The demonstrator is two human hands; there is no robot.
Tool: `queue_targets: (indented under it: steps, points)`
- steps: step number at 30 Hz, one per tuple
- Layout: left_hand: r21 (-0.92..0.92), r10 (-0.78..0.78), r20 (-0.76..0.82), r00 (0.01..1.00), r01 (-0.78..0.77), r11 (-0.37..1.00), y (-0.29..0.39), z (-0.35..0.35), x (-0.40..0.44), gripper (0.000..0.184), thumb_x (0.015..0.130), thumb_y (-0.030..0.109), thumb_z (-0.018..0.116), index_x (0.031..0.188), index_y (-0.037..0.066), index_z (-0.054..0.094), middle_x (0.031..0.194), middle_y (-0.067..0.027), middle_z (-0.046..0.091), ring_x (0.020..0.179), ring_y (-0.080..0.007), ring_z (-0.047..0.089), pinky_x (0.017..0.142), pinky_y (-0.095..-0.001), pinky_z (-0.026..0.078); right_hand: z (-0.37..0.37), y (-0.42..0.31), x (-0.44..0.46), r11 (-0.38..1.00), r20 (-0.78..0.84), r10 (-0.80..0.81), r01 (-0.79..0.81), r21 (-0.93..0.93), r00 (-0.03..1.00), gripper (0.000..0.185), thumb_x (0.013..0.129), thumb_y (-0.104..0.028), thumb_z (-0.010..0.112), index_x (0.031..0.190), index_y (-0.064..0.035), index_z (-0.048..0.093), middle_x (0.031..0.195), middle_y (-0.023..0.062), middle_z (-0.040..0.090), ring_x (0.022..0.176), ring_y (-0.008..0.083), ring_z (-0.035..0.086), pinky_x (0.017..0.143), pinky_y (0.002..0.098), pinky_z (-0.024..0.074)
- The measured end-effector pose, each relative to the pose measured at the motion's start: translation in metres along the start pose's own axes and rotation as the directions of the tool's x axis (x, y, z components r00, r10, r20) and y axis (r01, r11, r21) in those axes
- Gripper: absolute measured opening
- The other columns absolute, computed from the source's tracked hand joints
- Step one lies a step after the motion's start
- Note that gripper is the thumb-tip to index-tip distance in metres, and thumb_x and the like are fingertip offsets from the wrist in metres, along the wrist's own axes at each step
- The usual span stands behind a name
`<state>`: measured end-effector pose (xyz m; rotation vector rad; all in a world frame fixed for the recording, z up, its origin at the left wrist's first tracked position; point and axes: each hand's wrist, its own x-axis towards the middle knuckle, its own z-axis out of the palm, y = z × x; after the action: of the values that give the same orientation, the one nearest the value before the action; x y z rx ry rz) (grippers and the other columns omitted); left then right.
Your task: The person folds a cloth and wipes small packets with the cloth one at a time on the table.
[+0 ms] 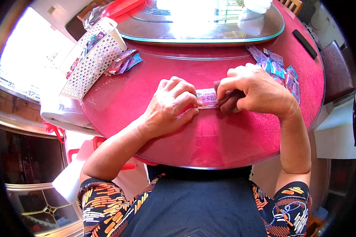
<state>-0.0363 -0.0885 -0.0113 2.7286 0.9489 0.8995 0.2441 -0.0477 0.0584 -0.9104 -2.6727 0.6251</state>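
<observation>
A small pink and white printed packet (207, 97) lies flat on the red table in front of me. My left hand (173, 102) pinches its left end, with thumb and fingers closed on it. My right hand (253, 90) is closed round a bunched dark brown cloth (230, 103), which rests against the packet's right end and covers part of it. Right of that hand lies a loose pile of similar packets (279, 69) in pink, purple and blue. Another few packets (124, 62) lie at the left, beside a white basket.
The white perforated basket (97, 59) holds more packets and stands at the table's left edge. A glass turntable (197, 35) takes up the back of the red table (178, 152). A dark oblong object (304, 44) lies at the far right.
</observation>
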Motion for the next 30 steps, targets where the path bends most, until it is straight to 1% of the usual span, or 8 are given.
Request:
queue_targets:
  steps: [3, 7, 11, 17, 22, 25, 28, 30]
  points:
    - [0.014, 0.015, -0.014, 1.0, -0.014, 1.0, 0.0, 0.001, 0.0, 0.029, 0.078, 0.01, 0.087, 0.102, 0.011, 0.07, 0.115, -0.007, 0.069, 0.111, -0.0312, 0.064, 0.094, -0.0475, 0.048, 0.012, 0.002, 0.007, 0.988, -0.205, -0.154, 0.155, -0.007, 0.967, 0.026, 0.079, -0.009, 0.078, 0.104, -0.0147, 0.079, 0.093, 0.0105, 0.072, 0.092, 0.0348, 0.072, 0.083, 0.0473, 0.0561]
    - [0.077, 0.05, -0.017, 0.999, -0.048, 0.996, 0.002, -0.002, 0.001, 0.028, 0.078, 0.009, 0.086, 0.101, 0.009, 0.07, 0.114, -0.0077, 0.07, 0.111, -0.0306, 0.065, 0.093, -0.048, 0.049, 0.031, -0.002, 0.013, 0.971, -0.163, -0.231, 0.218, -0.098, 0.959, 0.025, 0.08, -0.016, 0.083, 0.105, -0.0179, 0.08, 0.093, 0.0076, 0.071, 0.095, 0.0303, 0.071, 0.089, 0.0448, 0.0537]
    - [0.154, 0.128, -0.026, 0.991, -0.122, 0.98, 0.005, 0.002, 0.003, 0.028, 0.08, 0.008, 0.084, 0.103, 0.009, 0.07, 0.111, -0.0082, 0.07, 0.11, -0.0306, 0.067, 0.094, -0.0488, 0.049, 0.005, -0.005, 0.004, 1.0, -0.001, -0.027, 0.027, -0.007, 1.0, 0.027, 0.074, -0.008, 0.083, 0.1, -0.0134, 0.082, 0.095, 0.0113, 0.076, 0.093, 0.0309, 0.075, 0.086, 0.0433, 0.0586]
    - [0.22, 0.144, -0.012, 0.99, -0.138, 0.966, 0.008, 0.003, 0.003, 0.023, 0.081, 0.002, 0.081, 0.099, 0.01, 0.068, 0.109, -0.0075, 0.071, 0.111, -0.0297, 0.068, 0.096, -0.0473, 0.05, -0.01, 0.031, 0.0, 0.847, 0.078, 0.238, -0.246, 0.471, 0.968, 0.043, 0.067, 0.006, 0.077, 0.109, -0.0004, 0.079, 0.103, 0.0118, 0.083, 0.094, 0.0206, 0.08, 0.093, 0.0326, 0.0625]
    - [-0.124, -0.093, -0.156, 0.983, 0.074, 0.989, -0.001, -0.003, 0.006, 0.014, 0.082, -0.004, 0.073, 0.092, 0.006, 0.069, 0.095, -0.0081, 0.073, 0.095, -0.0259, 0.07, 0.086, -0.0382, 0.055, -0.011, 0.043, 0.0, 0.893, -0.042, 0.297, -0.262, 0.367, 0.954, 0.045, 0.068, 0.0, 0.078, 0.112, -0.0018, 0.079, 0.103, 0.0112, 0.083, 0.097, 0.0204, 0.079, 0.095, 0.0324, 0.0609]
    - [-0.561, -0.425, -0.14, 0.894, 0.282, 0.778, 0.006, -0.007, 0.006, 0.004, 0.088, 0.004, 0.072, 0.087, 0.001, 0.074, 0.085, -0.0079, 0.073, 0.079, -0.0165, 0.068, 0.073, -0.03, 0.054, -0.012, 0.043, 0.0, 0.909, -0.042, 0.295, -0.267, 0.319, 0.955, 0.045, 0.067, -0.006, 0.08, 0.112, -0.0047, 0.08, 0.102, 0.0116, 0.082, 0.096, 0.0227, 0.078, 0.093, 0.0335, 0.0594]
    - [-0.658, -0.62, 0.175, 0.765, 0.559, 0.505, 0.013, -0.02, 0.013, 0.004, 0.093, 0.0, 0.072, 0.089, -0.001, 0.073, 0.096, -0.0079, 0.074, 0.094, -0.0143, 0.069, 0.087, -0.0291, 0.055, -0.013, 0.044, 0.0, 0.922, -0.045, 0.295, -0.272, 0.277, 0.954, 0.047, 0.066, -0.008, 0.081, 0.113, -0.0066, 0.081, 0.101, 0.012, 0.082, 0.095, 0.0241, 0.077, 0.092, 0.0345, 0.0588]
    - [-0.459, -0.604, 0.109, 0.79, 0.578, 0.674, 0.002, -0.014, 0.011, 0.003, 0.089, 0.003, 0.076, 0.091, 0.001, 0.075, 0.1, -0.0092, 0.072, 0.099, -0.0184, 0.068, 0.087, -0.031, 0.055, -0.012, 0.045, 0.0, 0.925, -0.045, 0.292, -0.27, 0.269, 0.955, 0.047, 0.066, -0.009, 0.082, 0.113, -0.0074, 0.081, 0.102, 0.0121, 0.082, 0.096, 0.0249, 0.077, 0.092, 0.0351, 0.0589]
